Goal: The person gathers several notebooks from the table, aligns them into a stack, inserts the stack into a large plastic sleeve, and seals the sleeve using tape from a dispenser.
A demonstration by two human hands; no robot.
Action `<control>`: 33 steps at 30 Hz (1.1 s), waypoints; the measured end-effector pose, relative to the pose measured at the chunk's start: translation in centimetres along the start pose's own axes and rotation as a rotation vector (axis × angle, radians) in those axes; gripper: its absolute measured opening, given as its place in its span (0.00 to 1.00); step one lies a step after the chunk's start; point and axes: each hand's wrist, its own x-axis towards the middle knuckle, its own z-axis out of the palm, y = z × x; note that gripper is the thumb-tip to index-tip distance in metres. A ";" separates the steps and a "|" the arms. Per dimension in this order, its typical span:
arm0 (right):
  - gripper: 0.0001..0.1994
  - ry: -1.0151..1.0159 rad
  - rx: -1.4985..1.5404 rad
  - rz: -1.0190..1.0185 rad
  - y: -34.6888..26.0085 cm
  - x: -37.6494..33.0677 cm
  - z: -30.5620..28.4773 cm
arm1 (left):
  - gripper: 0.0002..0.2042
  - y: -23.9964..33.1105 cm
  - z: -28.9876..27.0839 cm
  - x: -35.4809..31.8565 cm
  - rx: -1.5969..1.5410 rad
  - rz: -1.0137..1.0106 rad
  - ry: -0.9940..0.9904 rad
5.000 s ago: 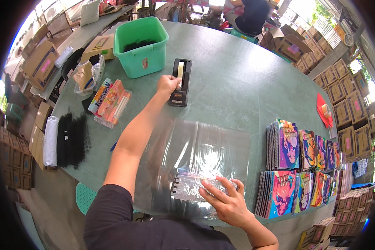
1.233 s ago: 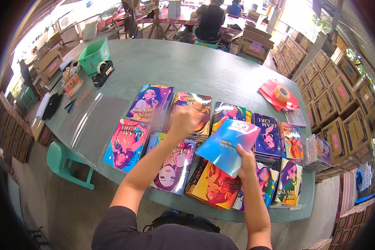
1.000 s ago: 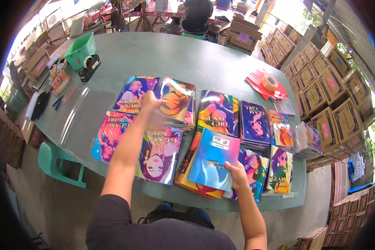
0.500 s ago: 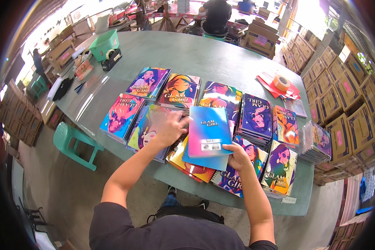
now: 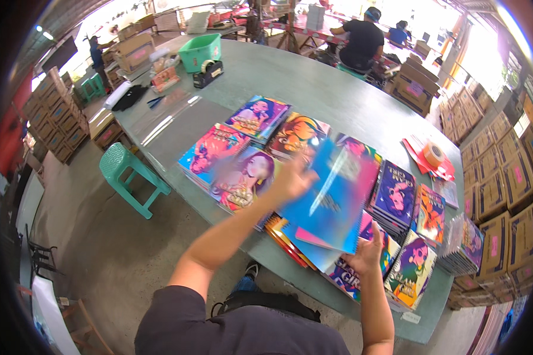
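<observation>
A blue and pink spiral notebook (image 5: 331, 204), smeared by motion, is tilted over the stacks in front of me. My right hand (image 5: 366, 253) grips at its lower right corner, thumb up and the other fingers partly hidden below. Beneath it shows a light blue notebook (image 5: 320, 247). At the upper notebook's left edge is my left hand (image 5: 296, 180); its fingers are blurred, so whether they grip the cover is unclear. Around both hands lie stacks of illustrated notebooks, among them a purple-haired girl cover (image 5: 250, 177), a dark purple one (image 5: 392, 192) and a white one (image 5: 411, 269).
The green table (image 5: 272, 65) also bears a green basket (image 5: 200, 53), a tape dispenser (image 5: 208, 73), a tape roll (image 5: 433, 155) on red sheets and plastic-wrapped notebooks (image 5: 463, 245). A green stool (image 5: 133, 177) stands at left. Cartons (image 5: 509, 236) are piled at right; a person (image 5: 361, 44) sits beyond.
The blue and pink notebook has turned, its printed lettering now tilted the other way. My left hand has come to its left edge. The whole view has swung leftward.
</observation>
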 end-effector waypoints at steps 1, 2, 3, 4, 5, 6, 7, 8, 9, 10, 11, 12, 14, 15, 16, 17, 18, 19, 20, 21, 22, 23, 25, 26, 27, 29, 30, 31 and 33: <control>0.23 0.077 -0.046 -0.009 0.1 0.6 0.1 | 0.23 -2.9 2.4 -1.6 0.087 0.120 -0.077; 0.23 0.309 -0.155 -0.129 -0.4 0.9 -0.2 | 0.17 -2.1 2.8 -1.6 0.066 0.015 -0.381; 0.18 0.322 -0.521 -0.186 -0.5 0.9 -0.2 | 0.10 -2.5 2.0 -2.0 0.196 0.064 -0.303; 0.16 0.281 -0.408 -0.218 -0.9 0.5 -0.1 | 0.08 -5.1 0.2 -0.8 0.361 0.143 -0.144; 0.15 0.283 -0.398 -0.222 -1.0 0.2 -0.1 | 0.07 -8.5 -2.1 -0.1 0.512 0.211 0.002; 0.14 0.310 -0.389 -0.224 -1.3 -0.4 -0.5 | 0.09 -11.2 -5.6 -0.1 0.751 0.237 0.117; 0.16 0.310 -0.381 -0.229 -1.8 -1.7 -1.0 | 0.15 -11.0 -7.5 -0.6 0.963 -0.130 0.077; 0.17 0.281 -0.375 -0.210 -1.7 -2.8 -0.9 | 0.32 -14.2 -11.1 -2.3 1.076 -0.415 -0.101; 0.20 0.259 -0.282 -0.237 -1.9 -4.5 -0.7 | 0.20 -13.3 -12.1 -3.2 0.974 -0.399 -0.086; 0.22 0.298 -0.264 -0.243 -2.9 -6.8 -1.1 | 0.18 -11.3 -12.6 -2.6 1.010 -0.207 -0.141; 0.23 0.284 -0.231 -0.246 -3.2 -8.1 -1.5 | 0.15 -11.8 -13.7 -2.7 1.088 -0.363 -0.247; 0.24 0.269 -0.198 -0.249 -3.5 -9.5 -2.1 | 0.13 -12.0 -14.2 -2.3 1.167 -0.519 -0.359; 0.25 0.335 -0.472 -0.309 -3.5 -10.5 -5.2 | 0.08 -7.3 -13.5 0.3 1.338 -0.261 -0.171; 0.26 0.368 -0.606 -0.342 -3.5 -10.8 -6.8 | 0.07 -3.5 -12.9 1.8 1.355 0.027 -0.074; 0.26 0.396 -0.574 -0.365 -3.2 -10.9 -6.9 | 0.05 1.1 -12.0 2.9 1.361 0.298 0.023; 0.26 0.417 -0.542 -0.377 -2.7 -10.5 -6.3 | 0.05 4.9 -10.2 3.9 1.216 0.470 0.033; 0.26 0.437 -0.511 -0.390 -2.7 -10.4 -6.2 | 0.05 8.4 -7.6 4.7 1.062 0.633 0.045; 0.24 0.436 -0.533 -0.363 -3.3 -10.8 -7.1 | 0.05 11.2 -4.1 4.1 0.901 0.529 -0.223; 0.21 0.410 -0.555 -0.326 -3.6 -10.5 -7.8 | 0.06 11.8 0.3 2.6 0.729 0.698 -0.215; 0.20 0.351 -0.416 -0.378 -3.8 -10.3 -8.6 | 0.07 12.1 4.5 1.0 0.577 0.865 -0.225; 0.23 0.144 -0.173 -0.230 -4.7 -10.3 -6.7 | 0.12 13.5 8.0 -1.2 0.606 0.973 -0.313; 0.22 0.233 -0.224 -0.282 -4.5 -10.4 -5.9 | 0.15 14.4 9.9 -2.9 0.526 0.932 -0.310; 0.22 0.351 -0.473 -0.380 -3.7 -10.5 -5.0 | 0.15 12.1 11.7 -5.1 0.539 0.517 -0.477; 0.23 0.384 -0.665 -0.424 -3.3 -10.2 -5.4 | 0.14 12.1 10.9 -5.6 0.558 0.290 -0.644; 0.26 0.389 -0.507 -0.409 -3.3 -10.2 -6.3 | 0.14 12.0 9.6 -6.0 0.568 0.069 -0.800; 0.26 0.368 -0.475 -0.370 -3.9 -11.3 -7.0 | 0.25 6.7 8.5 -10.5 0.678 0.122 -0.612; 0.26 0.394 -0.486 -0.367 -4.8 -12.8 -7.8 | 0.33 6.6 8.5 -12.1 0.923 0.314 -0.444; 0.24 0.482 -0.418 -0.372 -5.4 -14.6 -9.4 | 0.36 6.2 8.5 -12.2 0.924 0.263 -0.491; 0.21 0.317 -0.202 -0.511 -7.3 -19.7 -9.5 | 0.42 7.1 8.0 -11.2 0.839 0.099 -0.643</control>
